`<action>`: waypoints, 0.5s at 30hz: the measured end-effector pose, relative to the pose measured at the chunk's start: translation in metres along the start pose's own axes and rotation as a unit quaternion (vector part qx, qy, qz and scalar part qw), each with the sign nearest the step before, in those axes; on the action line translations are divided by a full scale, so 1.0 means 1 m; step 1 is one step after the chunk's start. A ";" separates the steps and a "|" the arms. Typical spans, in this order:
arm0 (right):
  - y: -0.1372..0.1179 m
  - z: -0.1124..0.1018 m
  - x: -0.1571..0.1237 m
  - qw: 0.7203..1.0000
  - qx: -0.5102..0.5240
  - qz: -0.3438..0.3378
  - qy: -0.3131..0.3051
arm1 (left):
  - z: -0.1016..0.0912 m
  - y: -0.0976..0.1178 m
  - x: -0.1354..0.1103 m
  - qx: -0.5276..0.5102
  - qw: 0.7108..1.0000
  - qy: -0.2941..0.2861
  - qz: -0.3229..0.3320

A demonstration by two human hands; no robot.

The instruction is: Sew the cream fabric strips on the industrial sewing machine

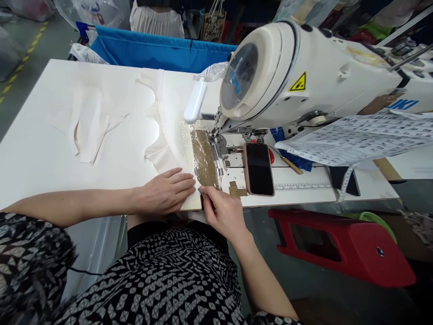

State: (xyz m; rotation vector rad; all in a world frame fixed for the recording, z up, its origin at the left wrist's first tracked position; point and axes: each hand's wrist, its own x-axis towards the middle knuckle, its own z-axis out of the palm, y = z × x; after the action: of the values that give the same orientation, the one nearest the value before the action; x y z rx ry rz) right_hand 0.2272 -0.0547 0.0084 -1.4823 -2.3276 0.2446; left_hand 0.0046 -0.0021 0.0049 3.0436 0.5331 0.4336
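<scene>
A cream fabric piece (169, 131) lies on the white table (37, 153), running toward the presser foot (218, 146) of a white sewing machine (304, 76). My left hand (165, 192) lies flat on the fabric's near end, fingers stretched out and together. My right hand (223, 210) is closed in a pinch at the fabric's near edge, by a shiny tape-covered plate (204, 160); a small metal tool seems to sit between its fingers, too small to name.
More cream pieces (88, 128) lie at the left of the table. A dark phone (259, 169) rests on the machine bed beside a printed sheet (358, 137). A red stool (341, 243) lies on the floor at right. A blue cloth bin (158, 49) stands behind the table.
</scene>
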 end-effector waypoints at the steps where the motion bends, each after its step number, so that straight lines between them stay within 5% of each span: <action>1: -0.001 0.002 0.002 1.000 0.008 0.004 -0.001 | 0.000 0.001 -0.001 -0.005 1.000 -0.001 0.006; 6: -0.001 0.003 0.004 0.995 0.090 0.041 0.023 | 0.004 0.003 -0.004 -0.012 1.000 -0.012 0.012; 15: -0.002 0.007 0.006 0.998 0.049 0.023 0.023 | 0.006 0.003 -0.004 0.007 1.000 -0.004 0.014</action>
State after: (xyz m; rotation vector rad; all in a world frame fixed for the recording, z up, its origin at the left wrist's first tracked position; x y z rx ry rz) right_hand 0.2202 -0.0500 0.0036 -1.4790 -2.2153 0.3286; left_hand 0.0034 -0.0065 -0.0017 3.0692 0.4959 0.4190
